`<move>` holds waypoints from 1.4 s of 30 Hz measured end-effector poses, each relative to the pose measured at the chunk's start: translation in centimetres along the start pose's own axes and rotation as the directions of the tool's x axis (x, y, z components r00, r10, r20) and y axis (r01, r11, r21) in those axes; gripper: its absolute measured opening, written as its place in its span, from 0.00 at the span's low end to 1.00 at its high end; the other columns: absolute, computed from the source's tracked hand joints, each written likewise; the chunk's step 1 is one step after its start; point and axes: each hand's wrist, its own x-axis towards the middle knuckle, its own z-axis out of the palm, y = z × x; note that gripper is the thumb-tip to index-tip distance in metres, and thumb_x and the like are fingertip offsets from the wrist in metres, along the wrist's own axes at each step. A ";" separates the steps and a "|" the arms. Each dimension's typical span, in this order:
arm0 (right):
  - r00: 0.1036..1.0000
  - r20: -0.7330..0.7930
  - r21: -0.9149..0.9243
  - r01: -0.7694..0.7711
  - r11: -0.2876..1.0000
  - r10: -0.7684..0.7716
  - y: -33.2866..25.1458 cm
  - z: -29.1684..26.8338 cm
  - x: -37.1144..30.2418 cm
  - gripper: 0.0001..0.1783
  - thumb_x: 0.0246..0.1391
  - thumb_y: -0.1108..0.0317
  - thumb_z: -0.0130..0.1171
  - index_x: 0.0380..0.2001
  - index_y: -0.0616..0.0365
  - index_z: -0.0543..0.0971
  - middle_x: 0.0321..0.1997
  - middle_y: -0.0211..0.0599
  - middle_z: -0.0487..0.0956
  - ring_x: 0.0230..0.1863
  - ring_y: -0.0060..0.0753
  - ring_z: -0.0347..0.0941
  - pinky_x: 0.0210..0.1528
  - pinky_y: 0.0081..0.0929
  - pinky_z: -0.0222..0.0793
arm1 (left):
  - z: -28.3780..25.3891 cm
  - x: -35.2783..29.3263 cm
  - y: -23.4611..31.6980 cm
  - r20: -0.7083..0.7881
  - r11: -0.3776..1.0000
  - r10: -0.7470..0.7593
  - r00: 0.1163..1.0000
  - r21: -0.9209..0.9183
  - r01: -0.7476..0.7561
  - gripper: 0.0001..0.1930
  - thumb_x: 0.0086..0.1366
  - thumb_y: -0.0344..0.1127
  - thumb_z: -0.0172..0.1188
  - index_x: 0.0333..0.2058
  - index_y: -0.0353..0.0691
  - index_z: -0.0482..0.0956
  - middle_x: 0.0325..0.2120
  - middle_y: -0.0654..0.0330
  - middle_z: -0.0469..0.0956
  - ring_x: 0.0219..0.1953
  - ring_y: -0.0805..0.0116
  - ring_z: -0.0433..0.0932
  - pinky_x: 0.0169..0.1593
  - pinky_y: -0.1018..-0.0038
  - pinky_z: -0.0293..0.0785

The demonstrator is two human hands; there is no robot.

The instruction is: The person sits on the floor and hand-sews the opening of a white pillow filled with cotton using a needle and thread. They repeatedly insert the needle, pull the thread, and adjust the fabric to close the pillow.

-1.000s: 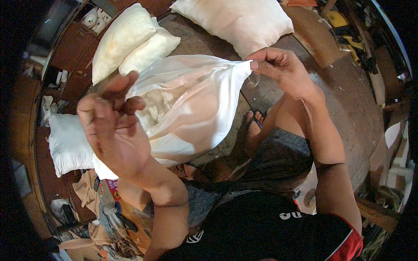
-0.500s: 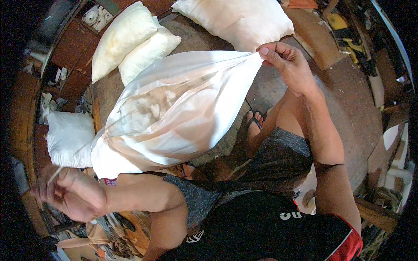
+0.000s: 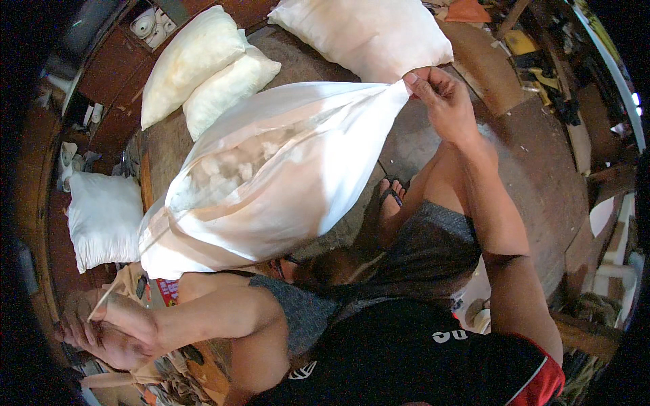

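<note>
A white cloth pillow cover (image 3: 291,183) stretches slantwise in front of me. Its long slit lies open, and white fluffy stuffing (image 3: 230,169) shows inside. My right hand (image 3: 443,101) pinches the cover's far right corner between thumb and fingers and pulls it taut. At the lower left, my left hand (image 3: 112,329) is raised palm up with curled fingers, apart from the cover. A thin pale strand (image 3: 105,296), which looks like thread, runs from its fingers toward the cover's near left end. Whether a needle is there is hidden by blur.
Two cream pillows (image 3: 193,64) lean together at the far left, and a larger white pillow (image 3: 365,34) lies beyond the cover. Another white pillow (image 3: 105,220) stands at the left. Scraps of cloth (image 3: 172,382) lie below my left forearm. Cardboard (image 3: 481,64) covers floor at the far right.
My left hand has moved slightly down, with the strand still at its fingers. The right hand keeps its pinch on the corner. The view has shifted a little.
</note>
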 end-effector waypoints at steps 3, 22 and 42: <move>1.000 0.004 -0.052 -0.004 0.999 0.004 -0.7 -0.6 0.0 0.15 0.66 0.63 0.61 0.43 0.66 0.84 0.37 0.32 0.85 0.39 0.21 0.77 0.45 0.22 0.73 | 0.0 0.0 -2.3 -0.012 0.999 0.008 1.000 -0.042 -0.009 0.10 0.73 0.34 0.52 0.45 0.36 0.76 0.40 0.54 0.77 0.52 0.71 0.75 0.60 0.72 0.67; 0.993 0.118 0.301 -0.015 0.954 -0.022 -10.5 2.8 -6.5 0.16 0.65 0.75 0.52 0.52 0.63 0.83 0.36 0.39 0.84 0.35 0.24 0.80 0.37 0.22 0.77 | -3.0 0.1 -27.1 -0.230 0.030 -0.159 0.960 0.971 0.237 0.13 0.59 0.25 0.70 0.43 0.37 0.87 0.38 0.53 0.86 0.40 0.61 0.84 0.48 0.69 0.78; 0.993 0.111 0.017 -0.037 0.999 0.034 -1.3 -0.7 -0.2 0.12 0.67 0.64 0.60 0.45 0.62 0.83 0.35 0.27 0.82 0.35 0.18 0.74 0.38 0.20 0.70 | -9.5 -1.8 -31.4 -0.056 -0.413 -0.354 0.934 0.905 -0.102 0.08 0.63 0.36 0.65 0.39 0.41 0.86 0.38 0.54 0.84 0.45 0.49 0.79 0.53 0.57 0.69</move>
